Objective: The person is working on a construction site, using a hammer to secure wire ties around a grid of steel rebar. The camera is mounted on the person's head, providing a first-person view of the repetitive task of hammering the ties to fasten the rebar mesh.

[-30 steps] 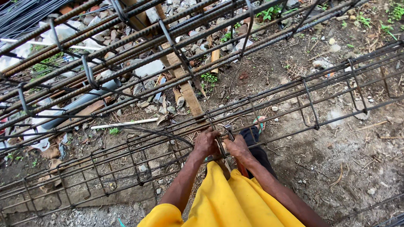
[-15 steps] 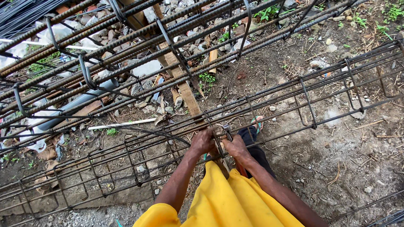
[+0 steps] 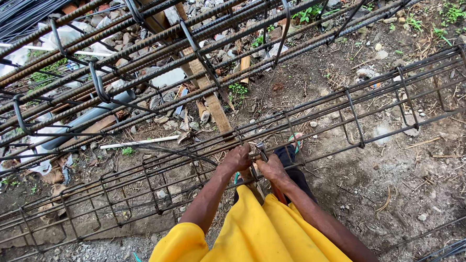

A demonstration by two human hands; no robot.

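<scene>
Ground [image 3: 399, 169] of bare dirt, stones and dry twigs lies under everything here, with rubble, a grey pipe [image 3: 87, 117] and a wooden plank [image 3: 208, 93] off to my upper left. Across it, a long steel cage [image 3: 349, 107] of ribbed bars and square ties runs from lower left to upper right, its long axis crossing straight in front of me; a second, bigger cage [image 3: 116, 52] lies beyond it, roughly parallel. A thin white rod [image 3: 138, 141] rests on the dirt between the two.

My yellow shirt [image 3: 260, 237] fills the bottom of the view, and both my arms reach forward and up from it to the near cage's top bar. My left hand [image 3: 237, 158] is curled over that bar, fingers closed around it. My right hand [image 3: 271, 167] sits just beside it, touching or nearly so, clenched on a small metal tool [image 3: 260, 149] whose tip pokes up at the spot where a tie crosses the bar. That joint lies directly between my two hands, equally near to both.
</scene>
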